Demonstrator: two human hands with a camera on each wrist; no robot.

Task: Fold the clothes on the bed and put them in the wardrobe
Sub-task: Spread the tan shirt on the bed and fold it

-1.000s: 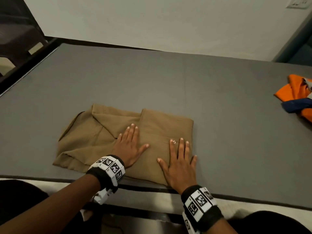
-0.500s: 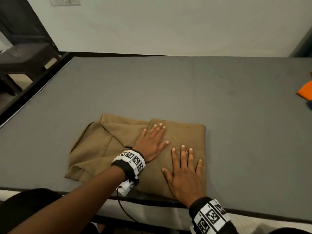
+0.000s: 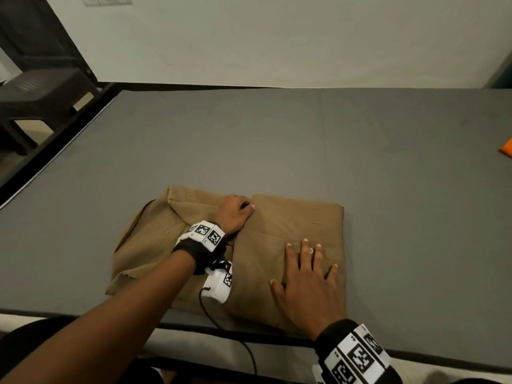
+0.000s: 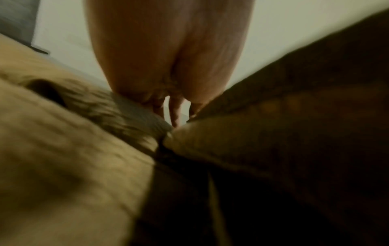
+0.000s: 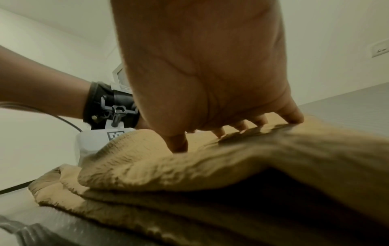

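A brown garment (image 3: 291,217) lies partly folded near the front edge of the grey bed (image 3: 249,139). Its right half is folded over into a thick panel, while the left part spreads out in one loose layer. My left hand (image 3: 235,213) sits at the far end of the panel's left edge, with its fingers curled on the cloth there. In the left wrist view the left hand (image 4: 168,58) dips between two folds of the garment (image 4: 63,149). My right hand (image 3: 307,278) presses flat on the folded panel, fingers spread. The right wrist view shows the right hand (image 5: 200,66) on the garment (image 5: 231,158).
An orange cloth (image 3: 507,149) shows at the right edge of the bed. A dark plastic chair (image 3: 41,90) stands on the floor beyond the bed's left side. A black cable (image 3: 221,325) hangs from my left wrist over the bed's front edge. A white wall runs behind the bed.
My left hand slid forward from lying flat on the garment to the far end of the fold and curled its fingers. The right hand stayed flat on the panel.
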